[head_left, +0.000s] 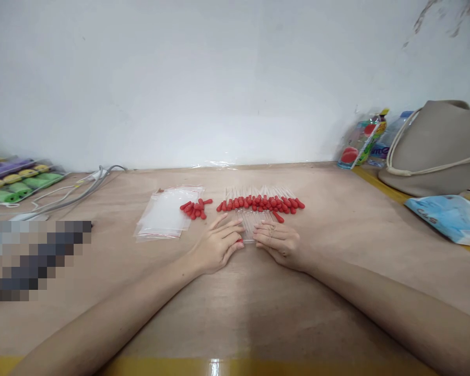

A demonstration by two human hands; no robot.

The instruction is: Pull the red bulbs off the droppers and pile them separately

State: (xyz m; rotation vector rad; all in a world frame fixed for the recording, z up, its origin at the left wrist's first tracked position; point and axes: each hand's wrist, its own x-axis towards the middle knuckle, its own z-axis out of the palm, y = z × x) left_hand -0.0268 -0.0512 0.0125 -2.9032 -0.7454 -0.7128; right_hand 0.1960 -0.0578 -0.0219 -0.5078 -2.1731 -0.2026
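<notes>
Left hand (218, 245) and right hand (279, 241), fingers outstretched, hem clear dropper tubes (250, 223) between them; flat zip bags (164, 215) lie stacked nearby.

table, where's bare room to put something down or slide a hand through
Bare wood lies between the red-bulbed droppers and the blue packet, along the wall behind the droppers, and across the near side of the table. Crowded: left hand, right hand, loose red bulbs and clear bags sit close together.
</notes>
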